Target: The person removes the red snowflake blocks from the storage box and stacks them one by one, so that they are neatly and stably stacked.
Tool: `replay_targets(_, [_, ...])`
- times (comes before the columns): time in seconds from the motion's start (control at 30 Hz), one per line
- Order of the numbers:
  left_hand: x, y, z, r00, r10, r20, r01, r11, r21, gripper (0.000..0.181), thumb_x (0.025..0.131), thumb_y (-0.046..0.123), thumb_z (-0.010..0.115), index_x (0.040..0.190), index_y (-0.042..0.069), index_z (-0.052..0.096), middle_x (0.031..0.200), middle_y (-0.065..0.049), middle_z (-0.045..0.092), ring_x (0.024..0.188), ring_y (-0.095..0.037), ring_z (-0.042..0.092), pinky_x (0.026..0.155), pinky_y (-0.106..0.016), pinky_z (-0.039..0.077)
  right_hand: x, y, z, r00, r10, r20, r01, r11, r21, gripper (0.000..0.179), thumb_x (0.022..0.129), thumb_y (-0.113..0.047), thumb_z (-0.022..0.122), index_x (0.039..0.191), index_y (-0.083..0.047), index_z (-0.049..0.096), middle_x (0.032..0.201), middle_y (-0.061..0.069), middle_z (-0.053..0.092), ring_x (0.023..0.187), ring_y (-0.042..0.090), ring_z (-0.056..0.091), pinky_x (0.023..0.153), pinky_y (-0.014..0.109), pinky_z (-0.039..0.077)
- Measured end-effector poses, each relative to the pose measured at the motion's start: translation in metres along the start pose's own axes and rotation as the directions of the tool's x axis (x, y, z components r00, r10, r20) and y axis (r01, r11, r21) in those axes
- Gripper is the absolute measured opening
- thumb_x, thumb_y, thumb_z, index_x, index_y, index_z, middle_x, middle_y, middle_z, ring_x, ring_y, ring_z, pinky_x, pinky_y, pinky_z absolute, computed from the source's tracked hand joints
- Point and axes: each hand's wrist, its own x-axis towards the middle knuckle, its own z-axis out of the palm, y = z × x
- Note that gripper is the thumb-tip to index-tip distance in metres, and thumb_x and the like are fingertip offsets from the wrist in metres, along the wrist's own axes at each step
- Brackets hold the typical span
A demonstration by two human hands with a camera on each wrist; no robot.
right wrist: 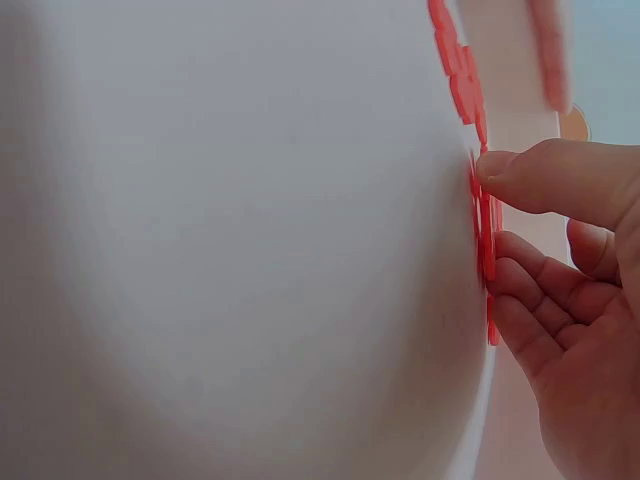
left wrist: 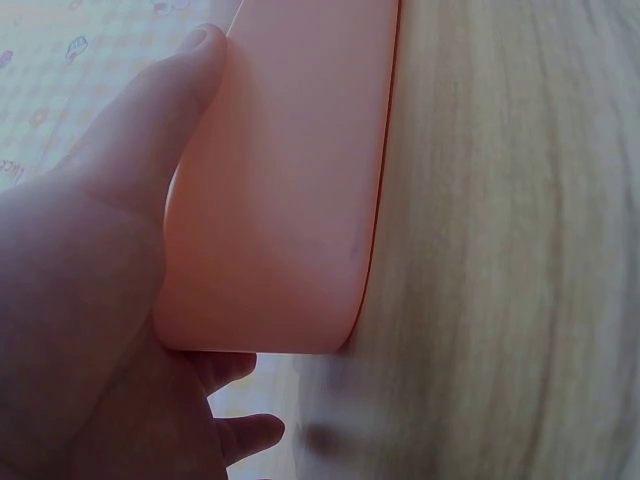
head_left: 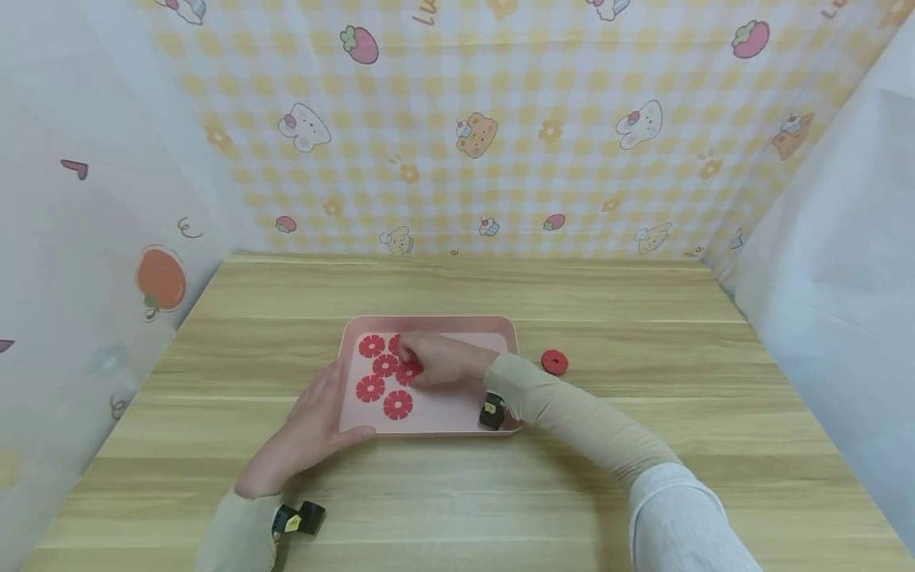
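A shallow pink tray [head_left: 438, 321] holds several flat red interlocking discs [head_left: 398, 404] with notched edges and centre holes, gathered in its left half. My left hand [head_left: 309, 419] rests against the tray's front left corner, its fingers straight along the left side and its thumb along the front wall; the left wrist view shows the thumb [left wrist: 165, 100] at the rim. Inside the tray, my right hand [head_left: 445, 359] pinches a red disc [right wrist: 488, 225] between thumb and fingertips, among the others. The hand partly covers the discs beneath it in the head view.
One more red disc [head_left: 554, 362] lies on the wooden table [head_left: 629, 318], just beyond the tray's right side. A checked, cartoon-printed cloth [head_left: 465, 183] stands along the table's back edge, with pale sheets at both sides.
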Motion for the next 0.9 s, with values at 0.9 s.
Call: replay_targets(0.9, [0.001,0.000,0.002,1.000,0.002,-0.009,-0.002,1.000,0.005,0.117,0.072,0.050,0.078,0.150,-0.003,0.008,0.151,-0.025,0.025,0.136,-0.043,0.026,0.107,-0.068,0.023,-0.050,0.015,-0.060,0.986,0.050,-0.157,-0.056,0.998,-0.039,0.026,0.082,-0.012,0.074,0.092,-0.011,0.051,0.099,-0.001,0.063,0.089,0.015,0.055,0.079,0.026,0.049])
